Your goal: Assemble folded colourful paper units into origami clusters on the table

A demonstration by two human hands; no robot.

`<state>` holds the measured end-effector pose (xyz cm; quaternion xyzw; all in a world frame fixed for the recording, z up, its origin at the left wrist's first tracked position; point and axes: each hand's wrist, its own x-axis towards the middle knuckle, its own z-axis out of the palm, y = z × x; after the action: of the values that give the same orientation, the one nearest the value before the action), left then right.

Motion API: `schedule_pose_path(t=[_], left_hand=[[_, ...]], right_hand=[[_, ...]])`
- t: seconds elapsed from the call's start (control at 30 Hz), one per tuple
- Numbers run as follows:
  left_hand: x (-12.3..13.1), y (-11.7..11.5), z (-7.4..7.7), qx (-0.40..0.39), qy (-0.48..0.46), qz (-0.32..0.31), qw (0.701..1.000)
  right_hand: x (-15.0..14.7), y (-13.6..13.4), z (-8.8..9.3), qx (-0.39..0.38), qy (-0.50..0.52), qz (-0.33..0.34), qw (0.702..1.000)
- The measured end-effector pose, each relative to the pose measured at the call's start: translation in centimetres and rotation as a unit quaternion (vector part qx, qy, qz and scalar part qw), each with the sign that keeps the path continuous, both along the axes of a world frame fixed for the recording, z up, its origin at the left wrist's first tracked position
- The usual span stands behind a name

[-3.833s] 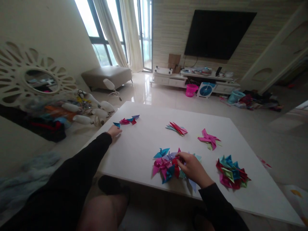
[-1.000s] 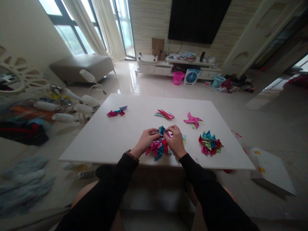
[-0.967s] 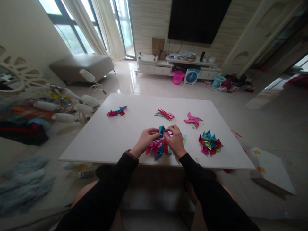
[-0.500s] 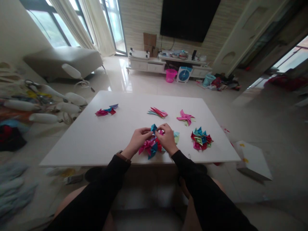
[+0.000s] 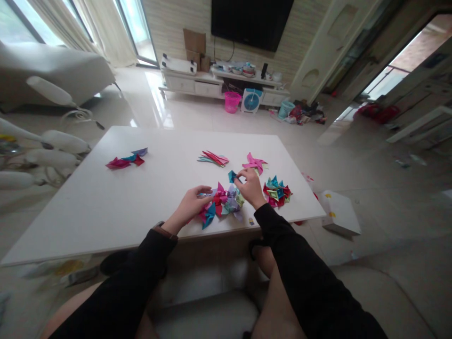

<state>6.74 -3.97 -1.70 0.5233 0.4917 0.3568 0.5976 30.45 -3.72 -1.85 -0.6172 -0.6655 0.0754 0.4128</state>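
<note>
Between the thumb and fingers of my right hand (image 5: 248, 185) is a small blue folded paper piece (image 5: 232, 176), held just above the white table (image 5: 169, 188). My left hand (image 5: 194, 203), fingers apart and holding nothing, hovers at the left side of a mixed pile of folded paper pieces (image 5: 226, 200) in pink, red, purple, blue and green. To the right of my right hand lies a round cluster of folded paper (image 5: 278, 193) in blue, red and green. Beyond that hand rests a pink pinwheel-shaped paper piece (image 5: 254, 162).
Flat folded paper strips (image 5: 213, 158) lie at the table's middle back. A few folded pieces (image 5: 127, 159) sit at the far left. Past the table stand a pink basket (image 5: 232, 102) and a blue fan (image 5: 252, 100). A white box (image 5: 341, 213) is on the floor at right.
My hands have moved apart. The right one carries the blue paper piece off to the right, while the left has let go. The view has shifted to the right.
</note>
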Motion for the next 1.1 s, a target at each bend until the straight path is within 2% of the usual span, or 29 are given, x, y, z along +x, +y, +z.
schedule_pose_path(t=[0.13, 0.2, 0.27, 0.37, 0.53, 0.67, 0.77, 0.93, 1.1], left_hand=[[-0.3, 0.2, 0.0, 0.021, 0.057, -0.020, 0.998], [-0.5, 0.3, 0.0, 0.023, 0.074, -0.026, 0.997], [-0.6, 0.4, 0.2, 0.020, 0.075, -0.029, 0.997], [-0.7, 0.4, 0.3, 0.008, 0.059, -0.029, 0.998], [-0.7, 0.5, 0.3, -0.007, 0.042, -0.028, 0.999], [-0.7, 0.6, 0.3, -0.023, 0.008, -0.022, 0.999], [-0.8, 0.7, 0.2, -0.027, 0.002, -0.019, 0.999], [-1.6, 1.8, -0.5, 0.014, 0.024, -0.012, 1.000], [-4.4, 4.9, -2.7, 0.041, 0.101, 0.056, 0.992]], right_hand=[[9.1, -0.2, -0.4, 0.003, -0.062, -0.146, 0.987], [13.0, -1.1, -0.9, -0.022, -0.088, -0.219, 0.971], [15.9, -2.3, -1.7, -0.064, -0.112, -0.254, 0.958], [18.4, -3.9, -2.9, -0.130, -0.138, -0.280, 0.941], [19.5, -4.8, -4.1, -0.192, -0.143, -0.289, 0.927], [19.1, -4.3, -3.7, -0.131, -0.121, -0.302, 0.937], [17.1, -3.3, -2.9, -0.071, -0.097, -0.266, 0.956], [9.9, -1.5, -1.1, -0.006, -0.050, -0.110, 0.993], [2.0, -0.1, -0.1, -0.011, -0.015, 0.006, 1.000]])
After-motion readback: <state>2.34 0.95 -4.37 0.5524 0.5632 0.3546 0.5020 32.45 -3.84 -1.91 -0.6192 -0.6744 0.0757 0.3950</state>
